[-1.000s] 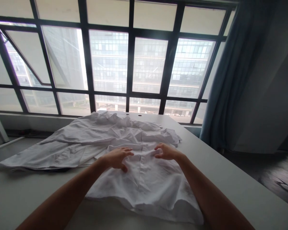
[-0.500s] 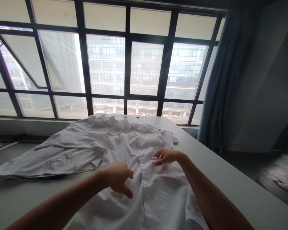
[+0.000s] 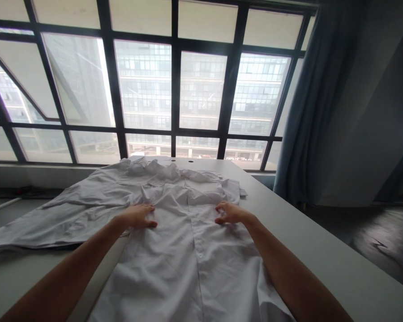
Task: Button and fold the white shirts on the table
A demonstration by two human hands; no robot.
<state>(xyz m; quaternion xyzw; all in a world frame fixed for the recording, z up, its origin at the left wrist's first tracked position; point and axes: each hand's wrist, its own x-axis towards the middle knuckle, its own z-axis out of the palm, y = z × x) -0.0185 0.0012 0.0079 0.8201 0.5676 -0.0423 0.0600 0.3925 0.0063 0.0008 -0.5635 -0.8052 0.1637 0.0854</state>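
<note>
So you had the white shirt [image 3: 168, 259] lying front side up right in the middle of the table, running from 6 o'clock, where its near end went out of view, up toward 12. The button placket [image 3: 192, 230] ran pretty much straight down it, and you could make out a button [image 3: 200, 255] below centre. As far as I could judge, the laying-out was mostly done: the body was spread wide and lined up with you. What was left was the messy bit, I'd say, with soft creases across the front and ripples at about 5 o'clock, plus a far end so bunched I couldn't tell collar from the other cloth. Counting from the shirt's middle, your left hand [image 3: 134, 215] was at 10 o'clock by its side edge, thumb and fingers spread with a clear gap between them. Your right hand [image 3: 231, 213] was at 2, fingers a bit curled, thumb held away from them. Both looked like they were resting on the fabric, but I couldn't tell if the hidden fingers had any cloth pinched. Further out at 10 o'clock was a heap of white garments [image 3: 80, 214], rumpled and right up against your shirt's far end. The bare white table [image 3: 322, 264] stretched off at 3 and 4 o'clock, the big window [image 3: 201, 89] was at 12, and a blue-grey curtain [image 3: 298, 134] hung at 1.
</note>
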